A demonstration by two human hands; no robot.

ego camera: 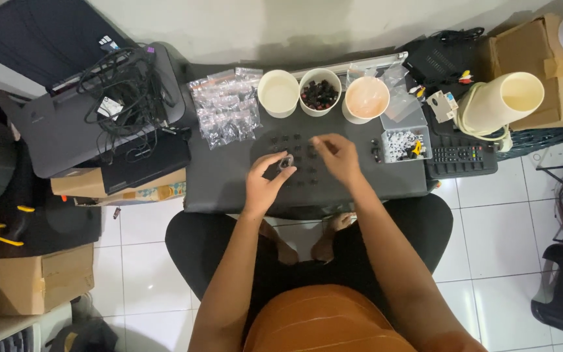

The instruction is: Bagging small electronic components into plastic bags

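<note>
Left hand [263, 184] fingers pinch a small dark ring [286, 161], right hand [337, 156] fingers hover half-open, empty; a bump could scatter the small black parts [298, 158] on the grey tabletop [223, 176].

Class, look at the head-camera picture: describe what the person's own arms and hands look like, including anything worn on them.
Both arms are bare from the upper arm down: no sleeves, gloves, watch or bracelets show. No rings can be made out on the left hand or the right hand. An orange garment covers the torso.
</note>
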